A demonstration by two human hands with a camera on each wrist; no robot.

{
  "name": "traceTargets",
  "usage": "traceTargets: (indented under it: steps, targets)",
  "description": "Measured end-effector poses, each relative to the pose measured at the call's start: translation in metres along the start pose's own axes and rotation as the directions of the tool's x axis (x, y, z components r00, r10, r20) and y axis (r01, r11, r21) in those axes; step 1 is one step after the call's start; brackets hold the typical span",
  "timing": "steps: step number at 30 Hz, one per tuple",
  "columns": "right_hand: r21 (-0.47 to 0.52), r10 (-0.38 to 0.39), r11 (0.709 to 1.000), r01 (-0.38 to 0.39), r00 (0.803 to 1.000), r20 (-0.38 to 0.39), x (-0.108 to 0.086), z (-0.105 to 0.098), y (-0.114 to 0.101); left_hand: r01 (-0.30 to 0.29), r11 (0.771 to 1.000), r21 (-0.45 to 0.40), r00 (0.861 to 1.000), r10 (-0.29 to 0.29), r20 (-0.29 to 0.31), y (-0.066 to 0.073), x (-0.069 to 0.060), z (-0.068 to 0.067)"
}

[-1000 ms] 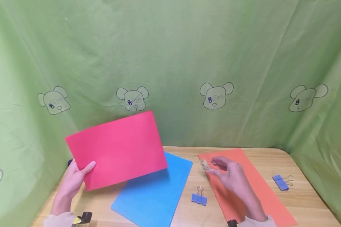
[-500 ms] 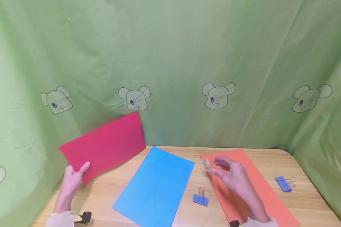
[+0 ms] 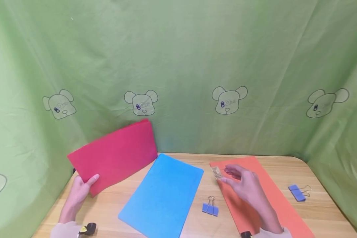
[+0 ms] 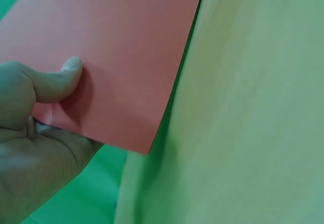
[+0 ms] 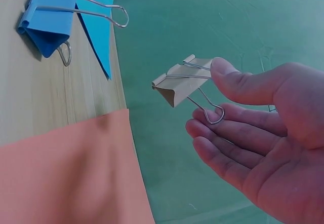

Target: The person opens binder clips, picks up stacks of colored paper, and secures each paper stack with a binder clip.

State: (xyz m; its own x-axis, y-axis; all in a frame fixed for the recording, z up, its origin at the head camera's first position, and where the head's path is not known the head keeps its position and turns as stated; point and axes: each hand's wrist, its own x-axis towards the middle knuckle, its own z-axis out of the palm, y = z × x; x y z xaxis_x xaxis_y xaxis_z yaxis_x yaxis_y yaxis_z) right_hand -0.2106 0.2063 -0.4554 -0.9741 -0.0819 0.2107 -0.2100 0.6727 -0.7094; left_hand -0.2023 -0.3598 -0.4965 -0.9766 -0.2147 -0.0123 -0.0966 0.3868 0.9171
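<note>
My left hand (image 3: pixel 79 190) pinches the lower left corner of a stack of red-pink sheets (image 3: pixel 116 153), tilted up off the table; in the left wrist view the thumb lies flat on the sheet (image 4: pixel 121 62). My right hand (image 3: pixel 248 186) is over the orange sheets (image 3: pixel 270 201), holding a beige binder clip (image 3: pixel 216 172) by its wire handles. The right wrist view shows the thumb on one handle of the clip (image 5: pixel 185 82) and fingers behind the other, the clip's jaws closed on nothing.
Blue sheets (image 3: pixel 163 195) lie mid-table. A blue binder clip (image 3: pixel 210 209) is between them and the orange sheets, and another blue clip (image 3: pixel 297 192) lies at the right. A green curtain (image 3: pixel 181 66) hangs behind the wooden table (image 3: pixel 321 211).
The red-pink sheets have swung left and back from over the blue sheets, then shifted slightly right. My right hand has barely moved and still holds the beige clip.
</note>
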Motion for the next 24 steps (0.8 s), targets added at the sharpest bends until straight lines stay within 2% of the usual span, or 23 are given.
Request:
traceTargets:
  steps: [4,6,10,16,20,24]
  targets:
    - [0.02,0.009,1.0,-0.009,1.0,0.0,0.0,0.0,-0.001,-0.078,0.997,0.02,0.996,0.079,-0.051,0.007,-0.002,-0.003]
    - [0.031,0.014,0.999,-0.014,1.0,0.0,0.0,0.0,-0.002,-0.097,0.995,0.003,0.994,0.097,-0.049,0.013,-0.003,-0.007]
    - [0.045,0.016,0.999,-0.016,1.0,0.0,0.001,-0.001,0.0,-0.096,0.99,-0.101,0.995,0.095,-0.016,0.023,-0.005,-0.011]
    - [0.074,-0.015,0.997,0.017,1.0,-0.028,0.0,-0.002,0.002,-0.155,0.955,-0.252,0.983,0.175,0.056,0.033,-0.006,-0.005]
    - [0.085,-0.01,0.996,0.012,1.0,-0.028,0.001,-0.004,0.003,-0.172,0.943,-0.284,0.971,0.211,0.112,0.037,-0.007,0.002]
    - [0.088,-0.001,0.996,0.003,1.0,-0.025,0.001,-0.006,0.004,-0.147,0.947,-0.286,0.969,0.196,0.151,0.039,-0.007,0.011]
